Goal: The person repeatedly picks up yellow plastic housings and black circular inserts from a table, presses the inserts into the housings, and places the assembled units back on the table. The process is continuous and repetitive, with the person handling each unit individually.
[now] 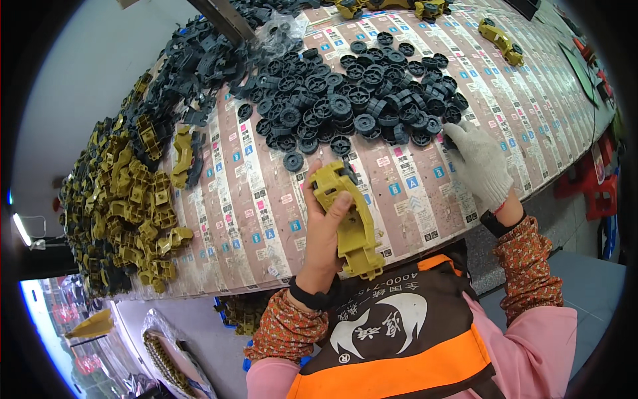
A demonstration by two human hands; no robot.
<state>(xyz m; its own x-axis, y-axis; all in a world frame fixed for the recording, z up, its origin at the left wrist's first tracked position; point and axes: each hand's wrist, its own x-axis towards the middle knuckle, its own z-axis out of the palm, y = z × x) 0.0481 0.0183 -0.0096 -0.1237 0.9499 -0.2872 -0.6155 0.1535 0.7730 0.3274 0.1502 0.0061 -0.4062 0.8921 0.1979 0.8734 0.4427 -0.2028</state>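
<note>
We are finding the olive-yellow toy car body (pixel 359 236) in the left hand (pixel 323 233), raised above the near edge of the bench (pixel 226 229) with its lower end hanging before the apron (pixel 399 372). The left grip is grasping it, thumb pressing across the near face; dark parts are showing at its upper end. We are judging a drop toward the lap possible, should the thumb be easing while the long lower end is lacking support. The gloved right hand (pixel 480 163) is touching the right margin of the black wheels (pixel 340 105); its fingertips are bending around something dark, but we cannot tell whether that grip is clenched. We are noting that loose glove fabric could be snagging or spilling neighbouring wheels. Farther out, a heap of olive-yellow parts (pixel 126 206) is lying leftward, dark grey parts (pixel 206 60) beyond it, and another car body (pixel 495 36) at upper right.
</note>
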